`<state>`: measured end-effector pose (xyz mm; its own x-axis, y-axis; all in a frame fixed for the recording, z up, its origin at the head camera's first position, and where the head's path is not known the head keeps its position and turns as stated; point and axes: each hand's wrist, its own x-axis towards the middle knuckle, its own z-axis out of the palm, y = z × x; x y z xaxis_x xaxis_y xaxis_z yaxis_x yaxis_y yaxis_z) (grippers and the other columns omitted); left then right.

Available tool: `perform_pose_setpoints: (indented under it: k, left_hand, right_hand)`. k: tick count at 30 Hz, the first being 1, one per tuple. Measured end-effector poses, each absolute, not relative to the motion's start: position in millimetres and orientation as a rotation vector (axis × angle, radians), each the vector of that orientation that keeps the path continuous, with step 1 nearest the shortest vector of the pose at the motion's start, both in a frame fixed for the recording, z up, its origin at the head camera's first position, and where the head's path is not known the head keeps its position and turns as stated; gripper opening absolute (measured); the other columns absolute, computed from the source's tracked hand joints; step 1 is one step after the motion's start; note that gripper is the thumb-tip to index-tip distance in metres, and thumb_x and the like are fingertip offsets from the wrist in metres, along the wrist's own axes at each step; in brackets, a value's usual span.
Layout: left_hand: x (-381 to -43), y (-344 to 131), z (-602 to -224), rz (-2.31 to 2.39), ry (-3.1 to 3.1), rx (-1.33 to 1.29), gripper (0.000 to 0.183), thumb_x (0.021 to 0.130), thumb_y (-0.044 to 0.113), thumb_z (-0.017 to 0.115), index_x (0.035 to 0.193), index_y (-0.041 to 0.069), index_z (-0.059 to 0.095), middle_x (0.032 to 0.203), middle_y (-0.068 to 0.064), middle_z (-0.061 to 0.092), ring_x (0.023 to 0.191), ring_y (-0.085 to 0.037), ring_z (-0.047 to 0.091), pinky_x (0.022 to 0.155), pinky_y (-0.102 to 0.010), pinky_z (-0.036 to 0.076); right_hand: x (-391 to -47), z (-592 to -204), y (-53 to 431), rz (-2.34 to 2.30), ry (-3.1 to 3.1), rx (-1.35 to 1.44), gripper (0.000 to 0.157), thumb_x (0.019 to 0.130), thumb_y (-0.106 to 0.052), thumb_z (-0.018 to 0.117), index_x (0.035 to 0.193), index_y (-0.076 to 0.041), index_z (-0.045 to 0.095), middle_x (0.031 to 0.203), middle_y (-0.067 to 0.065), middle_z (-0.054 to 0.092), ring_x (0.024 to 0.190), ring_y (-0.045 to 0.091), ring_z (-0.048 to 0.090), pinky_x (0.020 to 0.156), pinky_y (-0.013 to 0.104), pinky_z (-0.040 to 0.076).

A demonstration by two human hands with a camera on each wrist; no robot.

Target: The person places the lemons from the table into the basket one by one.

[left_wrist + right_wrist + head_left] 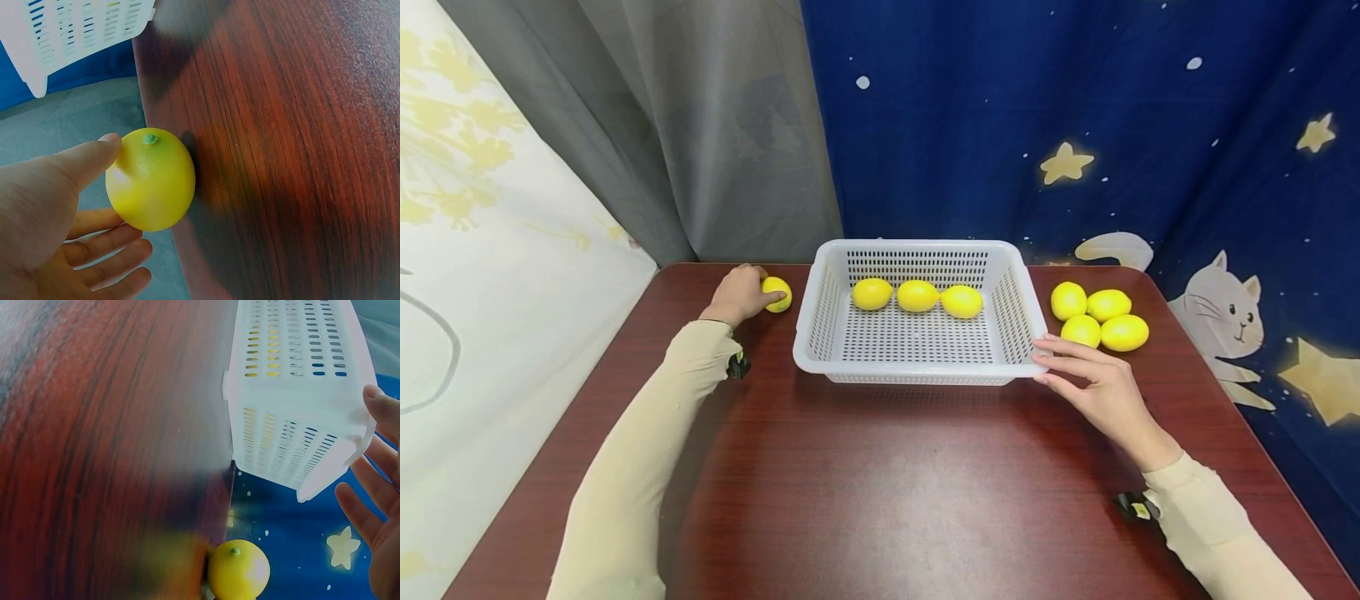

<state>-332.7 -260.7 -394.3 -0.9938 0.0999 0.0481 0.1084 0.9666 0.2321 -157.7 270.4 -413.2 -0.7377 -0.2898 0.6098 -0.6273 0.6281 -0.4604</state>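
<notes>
At the table's far left, my left hand (739, 293) holds a lemon (777, 295) between thumb and fingers. In the left wrist view the lemon (152, 181) shows its green stem end, with the thumb at its upper side and the fingers beneath. My right hand (1101, 385) touches the near right corner of a white plastic basket (917, 369), thumb below the rim and fingers along it. The right wrist view shows that thumb and fingers around the basket's corner (294, 394). Three lemons (917, 296) lie in a row inside the basket.
Several more lemons (1103, 319) sit grouped to the right of the basket. The dark red wooden table (880, 483) ends at a blue star-patterned curtain (955, 125) and a grey curtain (730, 125). A pale cloth (490, 292) hangs along the left side.
</notes>
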Motion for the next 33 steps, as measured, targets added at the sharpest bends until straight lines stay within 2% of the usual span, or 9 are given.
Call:
perform_pose_setpoints:
  k: [6, 15, 22, 33]
  left_hand:
    - [-332.5, -261.7, -393.4, -0.417, -3.089, -0.155, 0.058, 0.092, 0.033, 0.067, 0.130, -0.009, 0.056, 0.126, -0.029, 0.060, 0.110, -0.041, 0.058, 0.096, -0.053, 0.048]
    - [-334.2, -260.1, -397.9, -0.479, -3.050, -0.174, 0.054, 0.091, 0.029, 0.069, 0.129, -0.007, 0.056, 0.121, -0.027, 0.064, 0.101, -0.038, 0.061, 0.090, -0.051, 0.049]
    - [-333.9, -257.9, -398.8, -0.522, -3.048, -0.190, 0.055, 0.089, 0.025, 0.071, 0.131, -0.006, 0.055, 0.122, -0.026, 0.064, 0.101, -0.037, 0.060, 0.091, -0.050, 0.049]
    - [-334.9, -254.6, -402.5, -0.513, -3.089, -0.247, 0.053, 0.090, 0.020, 0.065, 0.139, 0.005, 0.053, 0.129, -0.022, 0.061, 0.102, -0.034, 0.057, 0.090, -0.049, 0.047]
  right_hand:
    - [-156.8, -412.2, 270.1, 0.929, -2.380, 0.712, 0.049, 0.066, 0.001, 0.087, 0.111, -0.013, 0.077, 0.120, 0.008, 0.073, 0.126, -0.007, 0.056, 0.102, 0.002, 0.036]
    - [-155.7, -411.9, 270.8, 0.955, -2.439, 0.664, 0.046, 0.069, -0.004, 0.087, 0.112, -0.013, 0.076, 0.122, 0.006, 0.072, 0.126, -0.010, 0.053, 0.103, 0.003, 0.036]
    - [-157.6, -414.3, 270.8, 0.932, -2.382, 0.706, 0.049, 0.066, 0.000, 0.088, 0.112, -0.013, 0.077, 0.119, 0.008, 0.073, 0.126, -0.006, 0.056, 0.102, 0.003, 0.037]
    - [-155.8, -411.0, 270.8, 0.955, -2.449, 0.667, 0.045, 0.070, -0.004, 0.087, 0.113, -0.013, 0.076, 0.123, 0.005, 0.072, 0.127, -0.011, 0.052, 0.103, 0.003, 0.036]
